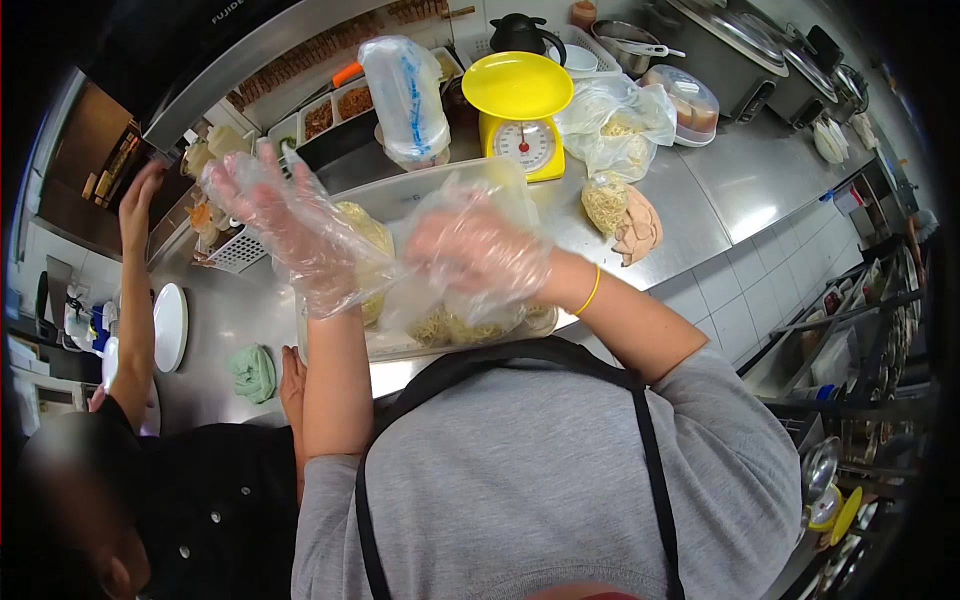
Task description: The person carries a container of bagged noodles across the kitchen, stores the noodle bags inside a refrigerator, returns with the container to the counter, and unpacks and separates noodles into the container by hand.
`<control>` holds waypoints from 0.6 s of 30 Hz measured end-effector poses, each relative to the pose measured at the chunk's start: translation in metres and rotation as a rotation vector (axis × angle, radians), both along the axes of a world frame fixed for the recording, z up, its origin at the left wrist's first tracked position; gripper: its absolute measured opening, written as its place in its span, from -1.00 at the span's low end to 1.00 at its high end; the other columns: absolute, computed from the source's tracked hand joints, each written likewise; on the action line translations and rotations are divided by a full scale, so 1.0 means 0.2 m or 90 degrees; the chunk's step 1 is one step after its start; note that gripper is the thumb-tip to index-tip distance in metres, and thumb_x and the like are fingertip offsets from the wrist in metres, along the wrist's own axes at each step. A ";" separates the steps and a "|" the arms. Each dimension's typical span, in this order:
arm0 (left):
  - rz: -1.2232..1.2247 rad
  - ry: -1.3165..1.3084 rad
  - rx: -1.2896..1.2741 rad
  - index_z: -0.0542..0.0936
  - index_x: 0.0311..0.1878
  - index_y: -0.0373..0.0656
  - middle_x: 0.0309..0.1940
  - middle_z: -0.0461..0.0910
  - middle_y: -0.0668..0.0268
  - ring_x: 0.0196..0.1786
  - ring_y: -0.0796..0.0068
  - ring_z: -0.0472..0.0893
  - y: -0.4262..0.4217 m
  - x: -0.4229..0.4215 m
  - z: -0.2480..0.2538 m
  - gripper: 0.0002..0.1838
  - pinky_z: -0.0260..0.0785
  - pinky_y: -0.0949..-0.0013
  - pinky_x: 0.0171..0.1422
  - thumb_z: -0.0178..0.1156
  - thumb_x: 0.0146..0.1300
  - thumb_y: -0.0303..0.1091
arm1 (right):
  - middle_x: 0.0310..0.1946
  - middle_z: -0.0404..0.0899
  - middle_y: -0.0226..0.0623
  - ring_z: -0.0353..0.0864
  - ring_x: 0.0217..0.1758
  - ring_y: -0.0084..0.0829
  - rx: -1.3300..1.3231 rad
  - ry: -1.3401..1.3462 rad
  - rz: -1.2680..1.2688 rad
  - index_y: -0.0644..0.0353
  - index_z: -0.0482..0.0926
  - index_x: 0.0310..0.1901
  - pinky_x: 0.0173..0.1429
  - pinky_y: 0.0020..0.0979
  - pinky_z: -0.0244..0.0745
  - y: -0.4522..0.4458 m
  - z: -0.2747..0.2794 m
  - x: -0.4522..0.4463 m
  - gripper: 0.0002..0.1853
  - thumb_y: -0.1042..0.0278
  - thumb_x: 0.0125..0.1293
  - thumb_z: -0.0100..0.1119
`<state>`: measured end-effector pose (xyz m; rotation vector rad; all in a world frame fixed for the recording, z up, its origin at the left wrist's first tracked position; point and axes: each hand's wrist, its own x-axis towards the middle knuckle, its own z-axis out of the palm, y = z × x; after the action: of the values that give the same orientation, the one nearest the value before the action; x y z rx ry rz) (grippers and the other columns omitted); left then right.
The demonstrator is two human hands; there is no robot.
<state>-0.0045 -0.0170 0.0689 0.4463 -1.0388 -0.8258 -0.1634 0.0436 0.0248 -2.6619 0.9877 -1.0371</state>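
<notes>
My left hand wears a thin clear plastic glove, its fingers spread above the left end of a translucent tub. My right hand, also in clear plastic and a little blurred, is curled over the middle of the tub. Clear film stretches from the left glove's cuff across to the right hand, which appears to grip it; the exact fingertips are hard to see. Below both hands, the translucent plastic tub holds several pale yellow noodle portions, some of them under plastic.
Behind the tub stand a yellow dial scale and a plastic-wrapped container. To the right lie a bag of noodles, a peach cloth and a plastic bag. A co-worker's arm reaches forward at left, beside a green cloth.
</notes>
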 end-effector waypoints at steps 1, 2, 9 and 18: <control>0.045 -0.072 -0.039 -0.06 0.34 -0.02 0.33 -0.08 0.20 0.37 0.14 0.00 0.03 -0.01 0.01 -0.09 -0.25 0.06 0.41 0.13 0.06 0.21 | -0.21 0.46 -0.31 0.46 -0.03 -0.30 0.023 -0.103 0.009 0.07 0.44 -0.13 0.13 -0.15 0.22 -0.03 0.03 -0.05 -0.64 0.31 -0.02 0.22; 0.091 -0.144 -0.077 0.08 0.31 -0.05 0.29 0.04 0.18 0.35 0.16 0.04 0.05 -0.02 0.01 -0.14 -0.24 0.07 0.41 0.15 0.05 0.19 | -0.17 0.49 -0.31 0.47 -0.03 -0.28 0.046 -0.206 0.020 0.06 0.43 -0.07 0.08 -0.21 0.32 -0.07 0.06 -0.09 -0.59 0.30 -0.02 0.23; 0.079 -0.778 -0.328 0.54 -0.36 0.02 -0.05 0.40 0.34 0.20 0.27 0.27 0.26 -0.20 -0.10 -0.62 -0.29 -0.04 0.42 0.35 -0.16 0.05 | 0.10 0.28 -0.23 0.26 0.19 -0.28 0.061 -0.693 -0.386 0.12 0.22 0.15 0.26 -0.30 0.16 -0.36 0.00 -0.22 -0.44 0.34 0.10 0.17; 0.137 -0.735 -0.419 0.49 -0.41 0.03 -0.20 0.41 0.47 -0.05 0.40 0.39 0.29 -0.35 -0.22 -0.73 -0.16 -0.05 0.34 0.36 -0.17 -0.19 | 0.08 0.37 -0.37 0.33 0.15 -0.41 -0.053 -0.704 -0.421 0.06 0.30 0.08 0.24 -0.41 0.19 -0.37 0.06 -0.19 -0.52 0.53 0.09 0.16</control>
<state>-0.0753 0.0403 0.0251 0.4425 -2.1771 0.0862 -0.2015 -0.0301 0.0372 -1.2802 1.4622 -2.2711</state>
